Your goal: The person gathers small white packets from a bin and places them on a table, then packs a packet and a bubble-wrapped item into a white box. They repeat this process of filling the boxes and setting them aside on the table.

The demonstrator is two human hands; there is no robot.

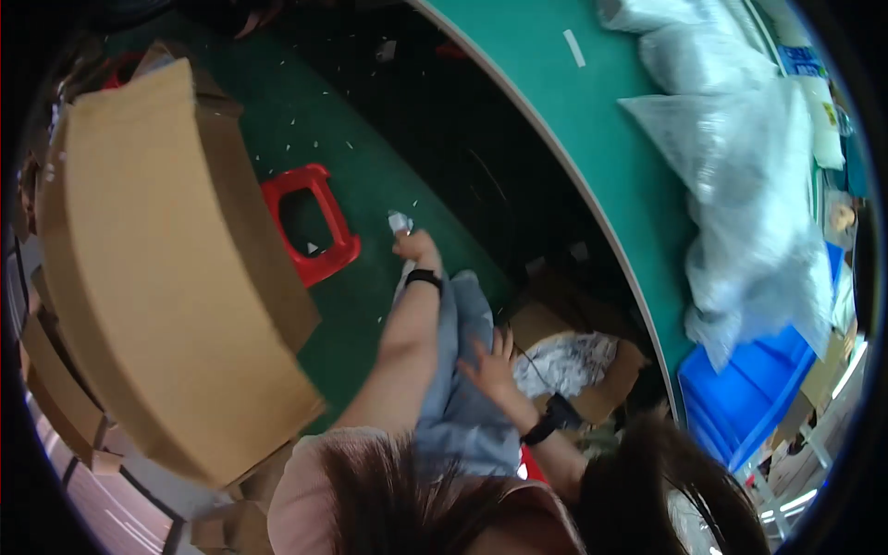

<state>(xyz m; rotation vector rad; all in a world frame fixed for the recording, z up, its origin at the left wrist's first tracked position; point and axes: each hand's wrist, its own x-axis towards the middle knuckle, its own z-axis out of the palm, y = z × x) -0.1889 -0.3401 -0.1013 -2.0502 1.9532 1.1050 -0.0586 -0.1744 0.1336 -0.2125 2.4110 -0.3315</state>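
My left hand (421, 248) reaches out over the green floor, fingers closed around a crumpled white piece (400, 222). One end sticks out beyond the fingers, and some white shows below the hand too. Whether it is paper or plastic I cannot tell. My right hand (492, 372) is open beside my leg in grey-blue trousers (453, 407), its fingers spread and slightly blurred. Close to that hand stands an open cardboard box (624, 370) with crumpled white scraps (573, 363) inside.
A large cardboard box (166, 268) stands at the left, beside a red plastic stool (324, 264). On the right curves a green table (592, 120) bearing clear plastic bags (749, 185). A blue bin (740, 402) is at its near end. Small white scraps dot the floor.
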